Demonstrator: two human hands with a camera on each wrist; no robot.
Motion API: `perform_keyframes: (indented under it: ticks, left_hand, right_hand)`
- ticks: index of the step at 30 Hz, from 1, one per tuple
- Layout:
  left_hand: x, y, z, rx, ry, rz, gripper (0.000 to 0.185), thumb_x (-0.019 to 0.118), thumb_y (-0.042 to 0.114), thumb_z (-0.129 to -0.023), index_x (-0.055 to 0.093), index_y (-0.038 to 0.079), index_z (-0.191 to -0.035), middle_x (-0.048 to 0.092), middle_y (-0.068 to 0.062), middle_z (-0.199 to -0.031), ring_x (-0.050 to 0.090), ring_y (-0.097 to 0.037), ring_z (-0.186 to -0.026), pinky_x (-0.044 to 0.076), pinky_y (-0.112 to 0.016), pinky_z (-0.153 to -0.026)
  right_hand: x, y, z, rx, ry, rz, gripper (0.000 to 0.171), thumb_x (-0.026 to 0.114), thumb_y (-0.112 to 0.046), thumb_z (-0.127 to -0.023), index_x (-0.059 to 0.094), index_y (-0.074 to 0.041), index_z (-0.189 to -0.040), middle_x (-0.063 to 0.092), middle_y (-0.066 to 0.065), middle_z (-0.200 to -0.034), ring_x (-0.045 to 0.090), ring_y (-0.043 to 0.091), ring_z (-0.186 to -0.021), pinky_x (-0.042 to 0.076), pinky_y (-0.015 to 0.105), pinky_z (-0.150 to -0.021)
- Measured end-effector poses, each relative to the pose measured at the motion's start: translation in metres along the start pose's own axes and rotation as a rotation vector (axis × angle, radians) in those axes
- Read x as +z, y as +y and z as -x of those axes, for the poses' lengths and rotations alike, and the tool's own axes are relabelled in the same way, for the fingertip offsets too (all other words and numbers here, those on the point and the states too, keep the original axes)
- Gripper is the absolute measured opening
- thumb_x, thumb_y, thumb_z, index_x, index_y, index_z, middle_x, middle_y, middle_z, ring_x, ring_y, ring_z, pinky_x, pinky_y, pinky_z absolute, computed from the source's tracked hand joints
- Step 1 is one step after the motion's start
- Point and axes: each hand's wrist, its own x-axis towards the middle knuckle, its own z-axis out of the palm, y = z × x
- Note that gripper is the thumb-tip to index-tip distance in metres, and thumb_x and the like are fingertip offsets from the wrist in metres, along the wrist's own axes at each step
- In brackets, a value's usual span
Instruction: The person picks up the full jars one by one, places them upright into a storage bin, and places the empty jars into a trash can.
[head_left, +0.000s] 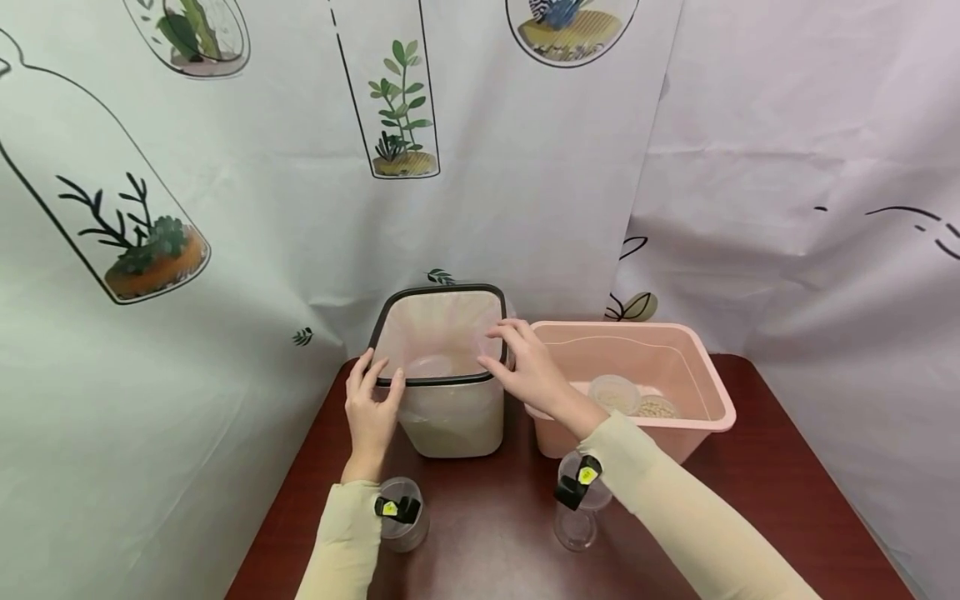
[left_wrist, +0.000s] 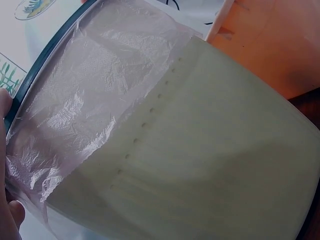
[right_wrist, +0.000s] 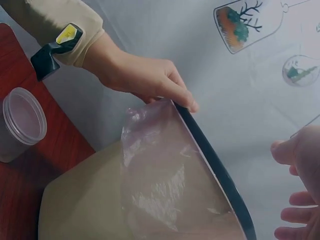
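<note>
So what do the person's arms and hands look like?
The left hand and right hand wear no gloves. A plain, pale cream sleeve covers each arm to about the wrist. Each cuff carries a chunky black gadget with a bright yellow sticker.

No word or number can be read. In the head view, the left label [head_left: 390, 507], yellow on a black mount [head_left: 408, 510] at lower centre, and the right label [head_left: 588, 475], likewise yellow, right of centre, bear marks too small to make out. The left label shows again, illegible, upper left in the right wrist view.
</note>
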Motion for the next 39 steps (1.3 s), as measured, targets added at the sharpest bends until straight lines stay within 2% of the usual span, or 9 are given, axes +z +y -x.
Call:
perform_keyframes:
  ticks: [2,5,8,20,30,35,39]
  left_hand:
    - [0.000,0.000,0.000,-0.001,0.001,-0.002,0.030,0.070,0.012,-0.081,0.067,-0.003,-0.106,0.052,-0.018,-0.127,0.047,-0.031,-0.116,0.039,-0.042,-0.088]
    - [0.001,-0.001,0.000,-0.010,-0.003,-0.003,0.029,0.069,0.012,-0.081,0.067,-0.003,-0.107,0.052,-0.017,-0.129,0.046,-0.031,-0.117,0.040,-0.040,-0.087]
    - [0.000,0.000,0.001,-0.023,-0.012,-0.003,0.029,0.069,0.013,-0.082,0.066,-0.002,-0.108,0.051,-0.016,-0.130,0.045,-0.029,-0.120,0.041,-0.038,-0.086]
    - [0.000,-0.001,0.002,-0.045,-0.014,-0.001,0.033,0.069,0.013,-0.083,0.066,-0.001,-0.112,0.051,-0.014,-0.131,0.044,-0.028,-0.123,0.039,-0.046,-0.092]
    - [0.002,-0.003,0.003,-0.046,-0.015,0.012,0.032,0.069,0.011,-0.083,0.066,-0.001,-0.112,0.051,-0.013,-0.131,0.044,-0.027,-0.123,0.040,-0.029,-0.091]
    - [0.001,-0.004,0.003,-0.036,-0.011,0.004,0.032,0.069,0.011,-0.082,0.066,0.000,-0.112,0.052,-0.013,-0.131,0.044,-0.028,-0.122,0.041,-0.037,-0.090]
    - [-0.001,-0.003,0.002,-0.034,-0.011,-0.001,0.032,0.069,0.012,-0.082,0.066,0.000,-0.112,0.052,-0.013,-0.131,0.044,-0.028,-0.123,0.041,-0.039,-0.091]
  right_hand:
    - [-0.002,-0.001,0.004,-0.008,0.006,0.008,0.034,0.071,-0.017,-0.083,0.060,-0.002,-0.112,0.050,0.019,-0.121,0.053,0.031,-0.105,0.044,0.041,-0.087]
    - [-0.004,-0.002,0.009,-0.015,0.012,0.006,0.034,0.071,-0.016,-0.083,0.060,-0.001,-0.111,0.050,0.020,-0.121,0.055,0.031,-0.100,0.044,0.041,-0.086]
    - [-0.006,-0.002,0.015,-0.019,0.022,0.010,0.035,0.071,-0.016,-0.083,0.060,0.000,-0.111,0.051,0.020,-0.120,0.053,0.030,-0.104,0.042,0.042,-0.090]
    - [-0.012,0.000,0.038,-0.001,0.049,-0.007,0.031,0.069,-0.017,-0.084,0.061,-0.002,-0.110,0.052,0.011,-0.121,0.049,0.026,-0.115,0.039,0.040,-0.095]
    - [-0.024,-0.003,0.057,0.009,0.077,0.009,0.034,0.071,-0.017,-0.081,0.061,-0.006,-0.112,0.052,0.012,-0.122,0.050,0.027,-0.115,0.041,0.044,-0.092]
    - [-0.028,0.000,0.070,0.023,0.086,0.013,0.036,0.073,-0.016,-0.080,0.061,-0.007,-0.113,0.052,0.010,-0.124,0.051,0.028,-0.114,0.042,0.045,-0.090]
    - [-0.033,0.002,0.080,0.069,0.075,0.013,0.037,0.072,-0.016,-0.080,0.060,-0.012,-0.115,0.051,0.007,-0.126,0.050,0.027,-0.115,0.042,0.044,-0.091]
